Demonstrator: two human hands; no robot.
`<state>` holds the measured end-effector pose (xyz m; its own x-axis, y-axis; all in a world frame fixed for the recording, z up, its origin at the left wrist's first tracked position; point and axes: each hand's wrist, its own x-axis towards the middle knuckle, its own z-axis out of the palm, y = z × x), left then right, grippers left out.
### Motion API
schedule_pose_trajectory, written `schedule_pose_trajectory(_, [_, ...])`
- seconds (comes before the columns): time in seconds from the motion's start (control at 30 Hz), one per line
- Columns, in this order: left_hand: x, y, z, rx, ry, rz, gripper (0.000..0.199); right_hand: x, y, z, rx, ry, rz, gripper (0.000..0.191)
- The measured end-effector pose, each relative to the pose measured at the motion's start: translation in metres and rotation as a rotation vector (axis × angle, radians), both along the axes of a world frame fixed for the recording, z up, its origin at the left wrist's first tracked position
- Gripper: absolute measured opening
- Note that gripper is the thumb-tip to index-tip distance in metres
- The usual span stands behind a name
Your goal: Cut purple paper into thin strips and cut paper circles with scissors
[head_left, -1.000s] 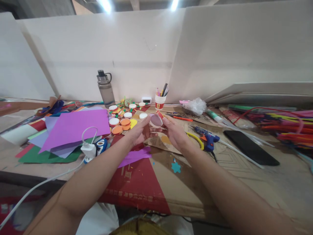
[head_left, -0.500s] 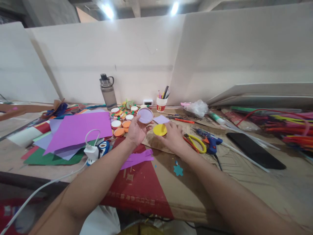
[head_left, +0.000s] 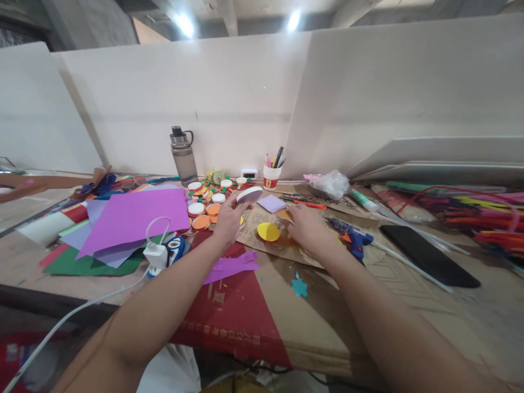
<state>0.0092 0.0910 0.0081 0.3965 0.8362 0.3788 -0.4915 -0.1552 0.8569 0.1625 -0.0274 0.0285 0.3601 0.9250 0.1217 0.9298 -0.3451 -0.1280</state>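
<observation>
The left forearm [head_left: 164,295] is extending forward from the lower left, inclining inward toward the yellow disc [head_left: 268,232]. The left wrist [head_left: 218,240] is lying to the left of the disc. The left hand [head_left: 227,219] is positioned beyond and left of the disc, its raised thumb and fingers closing in a pinch grip. The right forearm [head_left: 368,300] is reaching in from the lower right, converging on the disc. The right hand [head_left: 305,225] is holding a low, back-up pose just right of the disc, fingers pointing forward and inward, bending slightly; fingertip contact is remaining unclear.
</observation>
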Motion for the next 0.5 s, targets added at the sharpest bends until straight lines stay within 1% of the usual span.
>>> schedule_pose_trajectory(0.1, [-0.001,0.002,0.0,0.051,0.012,0.005,0.02,0.007,-0.009,0.011,-0.197,-0.083,-0.095,0.033])
schedule_pose_trajectory(0.2, [-0.003,-0.001,0.004,-0.001,0.008,-0.022,0.019,0.012,-0.016,0.014,-0.33,-0.081,-0.125,0.03])
schedule_pose_trajectory(0.33, [-0.005,-0.006,0.009,-0.107,0.031,-0.041,0.024,0.016,-0.018,0.009,-0.356,-0.084,-0.103,0.031])
schedule_pose_trajectory(0.5, [-0.008,-0.003,0.012,-0.229,0.082,-0.033,0.03,0.022,-0.013,0.001,-0.351,-0.093,-0.124,0.034])
